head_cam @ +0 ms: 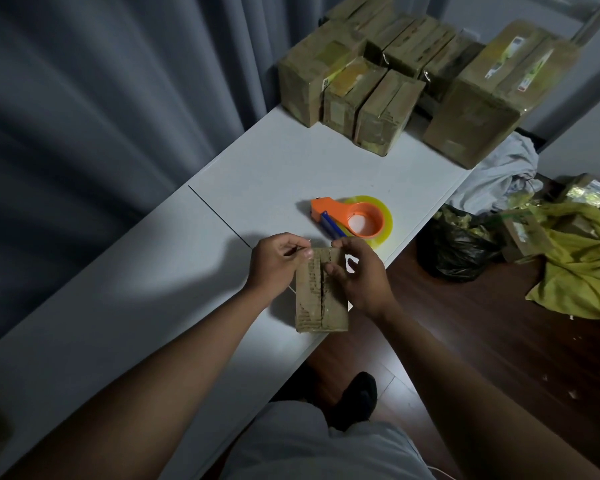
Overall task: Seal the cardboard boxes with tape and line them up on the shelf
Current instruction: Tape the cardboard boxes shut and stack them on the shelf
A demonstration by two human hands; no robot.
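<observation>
A small brown cardboard box [321, 299] lies on the white table [153, 306] near its right edge, its two top flaps meeting along a dark seam. My left hand [274, 261] pinches at the box's far left corner. My right hand [359, 271] rests on its far right side, fingers touching the flap. Whether a piece of clear tape is between my fingers is too hard to see. An orange tape dispenser [352, 216] with a clear yellowish roll and a blue handle lies just beyond the box.
Several taped cardboard boxes [371, 91] stand grouped at the table's far end, with a bigger one [489, 95] at the right. On the dark wooden floor lie a black bag [461, 247], yellow cloth [582, 265] and more packages. A grey curtain [84, 116] hangs on the left.
</observation>
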